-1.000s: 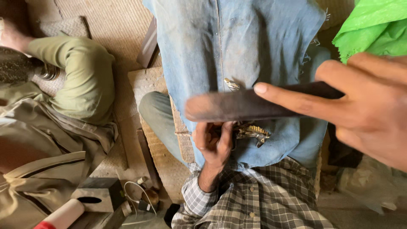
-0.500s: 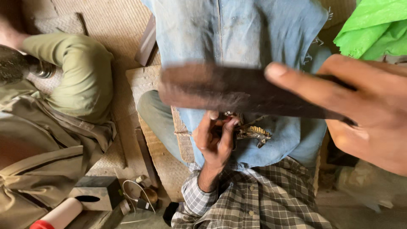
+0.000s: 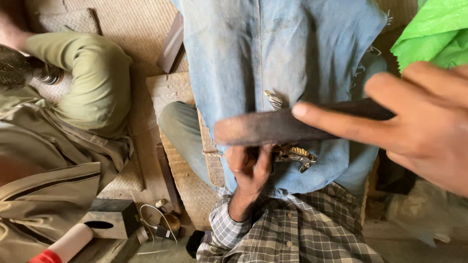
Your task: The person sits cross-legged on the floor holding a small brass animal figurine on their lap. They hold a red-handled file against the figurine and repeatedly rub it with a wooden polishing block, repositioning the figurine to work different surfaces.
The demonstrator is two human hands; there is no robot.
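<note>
Dark flat tool [image 3: 282, 127], blurred, lies crosswise over the lap, above a small silvery ornate metal piece [image 3: 292, 154] that rests on a blue denim cloth [image 3: 273, 63] draped over the legs. Right hand [image 3: 414, 122] is close to the camera, at frame right, fingers closed round the tool's far end, index finger stretched straight along its top edge. Left hand [image 3: 251, 168] comes up from the bottom in a plaid sleeve [image 3: 292, 234], wrist bent, fingers curled tight on the left end of the metal piece, pinning it to the denim; thumb tip is hidden under the tool. A second small silvery bit [image 3: 274, 100] sits on the denim just above the tool.

Outward: woven mat [image 3: 141, 29] under everything. Another person in olive clothing [image 3: 92, 83] sits at left. Bottom left, a small dark box [image 3: 109, 216], contents not visible. Beside it a small brass cup [image 3: 170, 221], inside unclear, a bent wire [image 3: 153, 214], and a white roll with red end [image 3: 63, 246]. Green fabric [image 3: 434, 34] at top right.
</note>
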